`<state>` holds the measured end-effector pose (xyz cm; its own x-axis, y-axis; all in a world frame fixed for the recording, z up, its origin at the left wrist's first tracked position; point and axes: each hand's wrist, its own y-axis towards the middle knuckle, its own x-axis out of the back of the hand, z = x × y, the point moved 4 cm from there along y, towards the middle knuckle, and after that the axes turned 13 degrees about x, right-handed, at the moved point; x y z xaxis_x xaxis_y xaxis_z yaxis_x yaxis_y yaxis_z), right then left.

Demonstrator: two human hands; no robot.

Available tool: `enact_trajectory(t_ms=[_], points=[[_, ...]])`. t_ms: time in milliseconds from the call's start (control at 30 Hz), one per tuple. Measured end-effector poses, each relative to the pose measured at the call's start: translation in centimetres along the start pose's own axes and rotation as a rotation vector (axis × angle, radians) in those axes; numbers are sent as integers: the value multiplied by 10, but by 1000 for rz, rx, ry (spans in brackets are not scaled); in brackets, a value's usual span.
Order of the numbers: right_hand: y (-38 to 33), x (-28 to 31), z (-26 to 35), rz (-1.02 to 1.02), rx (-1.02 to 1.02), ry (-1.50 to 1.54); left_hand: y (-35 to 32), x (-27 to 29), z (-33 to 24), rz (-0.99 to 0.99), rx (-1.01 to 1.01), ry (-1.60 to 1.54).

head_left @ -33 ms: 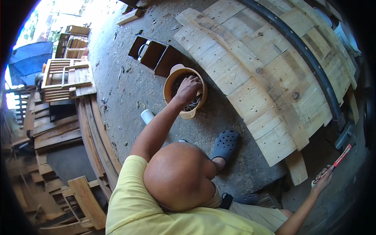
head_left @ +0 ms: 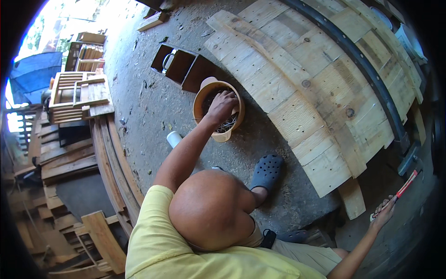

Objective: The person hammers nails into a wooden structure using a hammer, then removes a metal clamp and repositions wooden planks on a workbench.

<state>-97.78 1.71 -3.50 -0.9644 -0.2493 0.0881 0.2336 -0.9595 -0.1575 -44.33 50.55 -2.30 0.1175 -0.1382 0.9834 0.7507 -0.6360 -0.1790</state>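
My left hand (head_left: 221,107) reaches into a round orange-tan plastic tub (head_left: 198,108) on the floor. Its fingers are bent down over the contents, and their tips are partly hidden. Loose thin nails (head_left: 226,126) show in the tub beneath my palm. Far out to the right, my right hand (head_left: 383,212) is wrapped round a hammer (head_left: 406,184) with a red and pale handle. The hammer points up and away, its head close to the dark metal end of a long curved-looking bar (head_left: 367,63).
A wide panel of nailed pale boards (head_left: 297,111) fills the right side. Beyond the tub lies a dark wooden box (head_left: 183,67); a white cylinder (head_left: 174,138) is nearer. Stacked planks (head_left: 69,162) and a slatted wooden piece (head_left: 81,95) line the left. My clog (head_left: 267,172) stands beside the panel.
The view has shifted very slightly. My left hand stays in the tub and my right hand keeps its hold on the hammer.
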Motion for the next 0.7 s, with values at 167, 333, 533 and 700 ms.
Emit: enact_trajectory(t_ms=[167, 333, 533, 700], points=[[1, 3, 7, -32, -13, 28, -9, 21, -5, -175, -11, 101], [-4, 1, 9, -42, -51, 73, -47, 22, 25, -399, 281, -129], [-3, 17, 0, 5, -60, 147, -77, 19, 62, -374, 734, -898], [-9, 28, 3, -8, -50, 188, -65, 35, 30, -312, 663, -1561]])
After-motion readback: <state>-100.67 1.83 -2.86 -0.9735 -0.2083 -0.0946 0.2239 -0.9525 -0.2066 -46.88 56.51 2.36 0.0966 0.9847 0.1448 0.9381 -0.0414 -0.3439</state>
